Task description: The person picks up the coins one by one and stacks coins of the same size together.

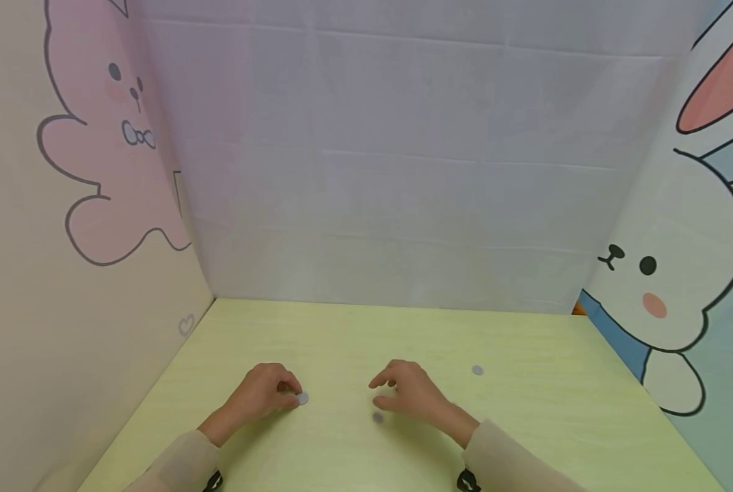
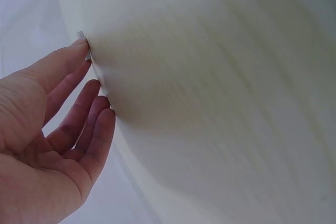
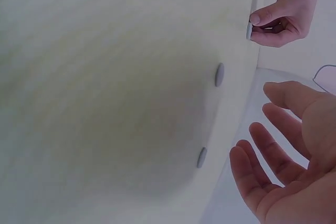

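Between thumb and index finger, my left hand (image 1: pixel 260 394) pinches a small grey-white disc (image 1: pixel 303 398) at the left of the table; the left wrist view shows the same disc (image 2: pixel 82 41) nearly edge-on at the fingertips. My right hand (image 1: pixel 411 393) hovers over the table with fingers relaxed and apart, holding nothing. Just below its fingertips a second disc (image 1: pixel 377 416) lies on the table, in its shadow. Farther right and back lies a third disc (image 1: pixel 478 370). Two loose discs, one (image 3: pixel 219 74) and another (image 3: pixel 202 157), also show in the right wrist view.
The pale yellow-green table (image 1: pixel 342 342) is bounded by a plain whitish cloth (image 1: pixel 403 171) behind it. Side cloths carry a pink cartoon animal (image 1: pixel 114 157) at left and a white rabbit (image 1: pixel 668 273) at right.
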### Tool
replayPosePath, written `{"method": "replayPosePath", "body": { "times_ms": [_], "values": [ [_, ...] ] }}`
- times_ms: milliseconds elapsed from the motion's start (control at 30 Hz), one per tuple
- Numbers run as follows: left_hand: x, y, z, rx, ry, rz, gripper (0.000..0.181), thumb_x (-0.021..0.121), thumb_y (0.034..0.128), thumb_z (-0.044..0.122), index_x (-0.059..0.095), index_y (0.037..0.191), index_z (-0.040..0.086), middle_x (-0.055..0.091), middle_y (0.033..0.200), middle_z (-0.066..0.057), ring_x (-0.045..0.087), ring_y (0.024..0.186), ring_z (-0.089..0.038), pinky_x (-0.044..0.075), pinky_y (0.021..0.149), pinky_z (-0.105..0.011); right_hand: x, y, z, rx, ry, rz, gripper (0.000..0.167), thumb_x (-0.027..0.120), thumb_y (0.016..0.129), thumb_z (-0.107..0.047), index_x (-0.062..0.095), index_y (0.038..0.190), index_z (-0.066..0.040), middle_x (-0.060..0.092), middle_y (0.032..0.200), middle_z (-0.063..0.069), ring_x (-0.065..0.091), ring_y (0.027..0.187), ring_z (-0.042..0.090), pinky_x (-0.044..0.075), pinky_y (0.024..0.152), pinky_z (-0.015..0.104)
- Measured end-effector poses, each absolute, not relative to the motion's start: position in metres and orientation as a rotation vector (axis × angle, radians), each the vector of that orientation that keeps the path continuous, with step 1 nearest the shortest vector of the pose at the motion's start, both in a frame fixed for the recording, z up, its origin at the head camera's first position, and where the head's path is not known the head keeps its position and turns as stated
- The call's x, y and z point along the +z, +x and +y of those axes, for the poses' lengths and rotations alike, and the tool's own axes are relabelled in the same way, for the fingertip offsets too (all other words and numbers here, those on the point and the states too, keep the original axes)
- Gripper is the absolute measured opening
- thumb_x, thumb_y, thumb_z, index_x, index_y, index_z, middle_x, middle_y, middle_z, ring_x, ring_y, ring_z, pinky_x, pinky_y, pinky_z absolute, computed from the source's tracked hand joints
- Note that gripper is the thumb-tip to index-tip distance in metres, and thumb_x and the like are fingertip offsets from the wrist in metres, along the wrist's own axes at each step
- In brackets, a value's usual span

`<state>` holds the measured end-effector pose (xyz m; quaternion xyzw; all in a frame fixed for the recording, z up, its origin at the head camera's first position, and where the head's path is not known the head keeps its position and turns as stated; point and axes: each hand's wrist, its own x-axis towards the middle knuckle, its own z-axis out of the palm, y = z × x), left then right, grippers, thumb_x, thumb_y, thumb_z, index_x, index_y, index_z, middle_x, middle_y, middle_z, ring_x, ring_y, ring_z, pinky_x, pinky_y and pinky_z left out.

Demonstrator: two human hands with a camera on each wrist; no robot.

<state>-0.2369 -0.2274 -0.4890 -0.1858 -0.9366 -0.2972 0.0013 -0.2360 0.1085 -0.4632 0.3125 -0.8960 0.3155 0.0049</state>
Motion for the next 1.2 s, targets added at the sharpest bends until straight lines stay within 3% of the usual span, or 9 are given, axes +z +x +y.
{"method": "replayPosePath", "body": {
  "times_ms": [333,600,900,1200],
  "values": [
    [-0.489,-0.236,-0.227,-0.935,-0.571,-2.941,0.014,0.094,0.0808,0.016,0.082,0.088,0.021,0.068,0.084,0.011,0.056,0.078,-0.011,0.046,0.069,-0.025,-0.480,-0.222,0.117,1.061,0.879,-2.898,0.028,0.090,0.086,-0.023,0.083,0.109,-0.009,0.070,0.098,0.001,0.059,0.087,0.019,0.045,0.073,0.027],
    [-0.488,-0.236,-0.226,-0.930,-0.555,-2.945,0.014,0.094,0.0811,0.018,0.082,0.088,0.021,0.068,0.085,0.011,0.056,0.079,-0.012,0.045,0.070,-0.026,-0.489,-0.222,0.116,1.009,0.863,-2.919,0.019,0.089,0.086,-0.022,0.085,0.102,-0.014,0.067,0.094,-0.006,0.051,0.083,0.009,0.043,0.073,0.026],
    [-0.489,-0.236,-0.227,-0.914,-0.568,-2.943,0.014,0.094,0.0808,0.019,0.082,0.088,0.022,0.068,0.084,0.012,0.055,0.078,-0.010,0.046,0.071,-0.025,-0.491,-0.219,0.114,0.993,0.891,-2.877,0.006,0.089,0.086,-0.018,0.086,0.091,-0.017,0.067,0.091,-0.009,0.053,0.083,0.009,0.044,0.073,0.025],
    [-0.489,-0.236,-0.227,-0.923,-0.574,-2.933,0.014,0.094,0.0809,0.018,0.082,0.088,0.022,0.068,0.084,0.011,0.056,0.079,-0.011,0.046,0.070,-0.025,-0.494,-0.223,0.116,0.962,0.846,-2.873,0.003,0.088,0.086,-0.019,0.086,0.088,-0.020,0.066,0.089,-0.008,0.051,0.080,0.008,0.043,0.071,0.025]
  ]
}}
